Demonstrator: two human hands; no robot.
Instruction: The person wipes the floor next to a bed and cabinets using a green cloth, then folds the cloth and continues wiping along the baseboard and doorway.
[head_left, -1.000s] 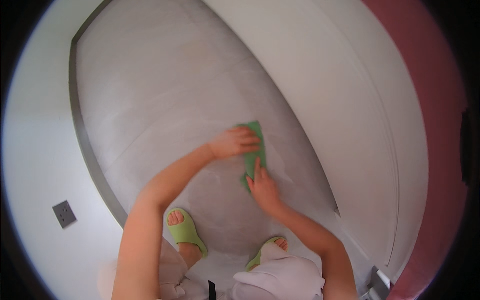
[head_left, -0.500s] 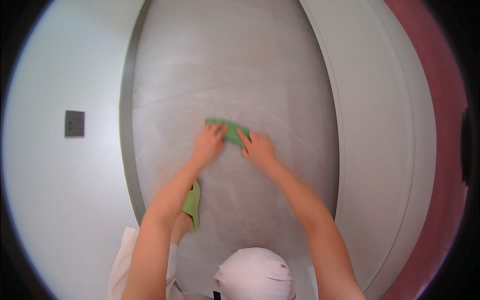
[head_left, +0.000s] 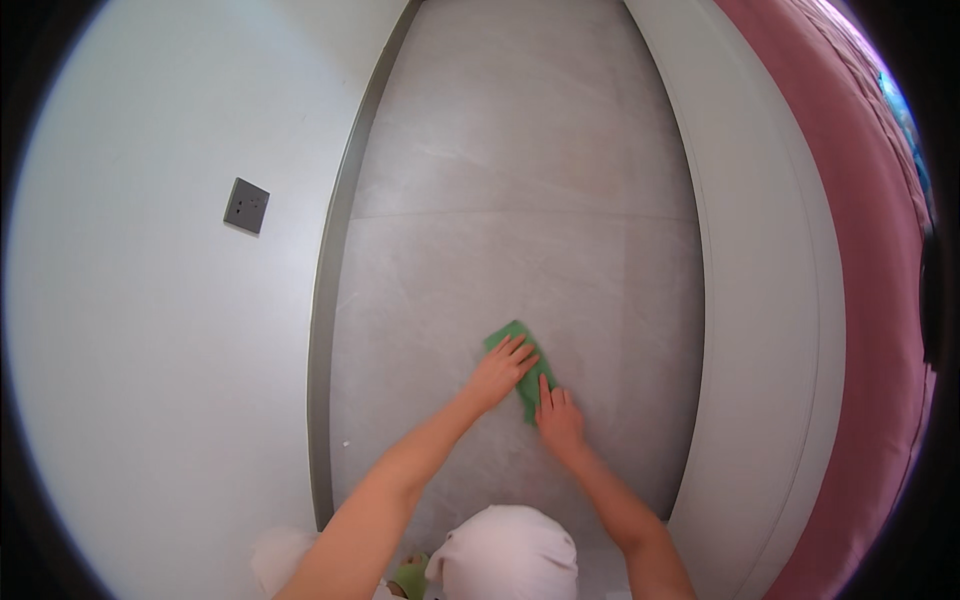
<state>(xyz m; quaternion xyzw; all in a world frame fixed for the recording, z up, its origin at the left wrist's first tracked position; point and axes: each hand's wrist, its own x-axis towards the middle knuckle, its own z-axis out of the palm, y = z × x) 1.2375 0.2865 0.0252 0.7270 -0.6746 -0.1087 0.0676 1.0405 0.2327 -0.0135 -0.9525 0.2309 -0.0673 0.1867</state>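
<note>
A folded green cloth (head_left: 532, 385) lies flat on the grey floor in front of me, slanting from far left to near right. My left hand (head_left: 500, 375) rests on its far part, palm down, with the fingers stretched over it. At its near right edge sits my right hand (head_left: 560, 418), index finger extended along the cloth and the other fingers slightly bent. Both hands press from above, open rather than wrapped round the cloth. Parts of the cloth are hidden under the fingers.
The tiled floor (head_left: 520, 150) runs between a white wall with a dark socket (head_left: 247, 206) on the left and a pale panel (head_left: 765, 300) on the right. Pink fabric (head_left: 880, 300) lies beyond the panel. A green slipper (head_left: 410, 577) shows at the lower edge.
The cloth and both hands have come nearer to me over the floor, and the cloth has turned to a steeper slant. The view has shifted, leaving less of the slipper visible.
</note>
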